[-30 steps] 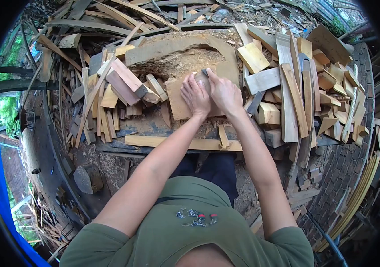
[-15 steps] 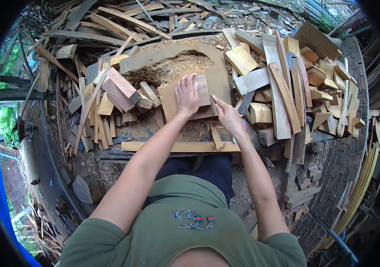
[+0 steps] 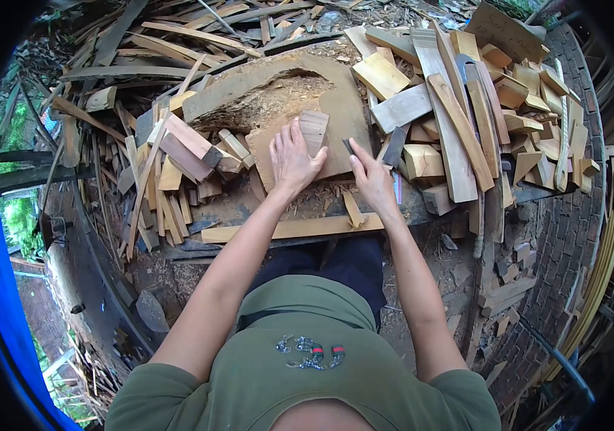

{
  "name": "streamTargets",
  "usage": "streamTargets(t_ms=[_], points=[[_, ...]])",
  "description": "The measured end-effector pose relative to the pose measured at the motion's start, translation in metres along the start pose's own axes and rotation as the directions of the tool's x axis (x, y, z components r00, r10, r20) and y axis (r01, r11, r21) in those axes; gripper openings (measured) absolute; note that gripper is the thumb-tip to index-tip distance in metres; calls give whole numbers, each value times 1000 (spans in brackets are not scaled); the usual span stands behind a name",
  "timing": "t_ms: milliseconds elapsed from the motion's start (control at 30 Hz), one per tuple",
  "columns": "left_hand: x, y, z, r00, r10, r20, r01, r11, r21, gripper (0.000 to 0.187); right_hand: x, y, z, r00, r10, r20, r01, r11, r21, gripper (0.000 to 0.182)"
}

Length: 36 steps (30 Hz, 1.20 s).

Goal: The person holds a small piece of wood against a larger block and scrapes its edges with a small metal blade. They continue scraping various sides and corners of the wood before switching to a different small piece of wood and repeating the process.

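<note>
Head view: the left hand (image 3: 291,159) lies flat, fingers spread, on a small wood block (image 3: 313,131) that stands on a wide flat board (image 3: 335,122); the block is tipped up against the board, just ahead of the fingertips. The right hand (image 3: 371,179) has its grip pressed together around a dark narrow tool (image 3: 348,146), which looks like a blade or chisel, though its end is too small to tell; it sits just right of the block, near its edge. Cut billets (image 3: 465,108) are piled to the right and loose slats (image 3: 170,165) to the left on the work surface (image 3: 285,228). To do this well, I judge the block should be pinned firmly, fingers kept clear of the tool's edge, and the stroke run with the grain and away from the holding hand
</note>
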<state>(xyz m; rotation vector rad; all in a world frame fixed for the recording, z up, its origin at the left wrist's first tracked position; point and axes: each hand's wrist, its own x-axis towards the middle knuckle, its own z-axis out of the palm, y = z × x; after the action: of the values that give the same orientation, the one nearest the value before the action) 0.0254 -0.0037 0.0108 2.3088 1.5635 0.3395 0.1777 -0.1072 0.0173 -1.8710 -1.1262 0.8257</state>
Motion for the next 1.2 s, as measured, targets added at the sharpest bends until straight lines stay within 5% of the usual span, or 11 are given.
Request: streamTargets(t_ms=[100, 167, 233, 367, 633, 733, 900, 1033, 1100, 1200], points=[[5, -7, -5, 998, 41, 45, -40, 999, -35, 85, 23, -32, -14, 991, 130, 36, -129, 991, -46, 49], [5, -10, -14, 996, 41, 82, -39, 999, -24, 83, 44, -19, -6, 997, 77, -15, -77, 997, -15, 48], [2, -14, -18, 992, 35, 121, -33, 999, -13, 82, 61, -12, 0, 979, 173, 103, -189, 967, 172, 37], [0, -20, -17, 989, 54, 137, -54, 999, 0, 83, 78, -6, 11, 974, 62, 219, -112, 968, 226, 33], [-1, -23, -14, 986, 69, 152, -76, 996, 44, 86, 85, -6, 14, 960, 156, 232, -225, 923, 312, 29], [-1, -24, -14, 985, 78, 151, -85, 996, 41, 87, 89, -6, 17, 962, 41, 270, -135, 931, 340, 27], [0, -25, -15, 981, 100, 169, -109, 993, 42, 87, 97, -1, 14, 869, 239, 432, -432, 792, 432, 20], [0, -28, -15, 979, 96, 178, -107, 993, 57, 87, 103, 15, 28, 914, 194, 357, -323, 881, 347, 20], [1, -28, -14, 979, 113, 170, -121, 992, 41, 87, 106, 27, 33, 954, 201, 223, -234, 964, 129, 22], [1, -29, -13, 980, 117, 159, -125, 992, 37, 87, 93, 30, 29, 992, 62, 106, -87, 965, 249, 25]])
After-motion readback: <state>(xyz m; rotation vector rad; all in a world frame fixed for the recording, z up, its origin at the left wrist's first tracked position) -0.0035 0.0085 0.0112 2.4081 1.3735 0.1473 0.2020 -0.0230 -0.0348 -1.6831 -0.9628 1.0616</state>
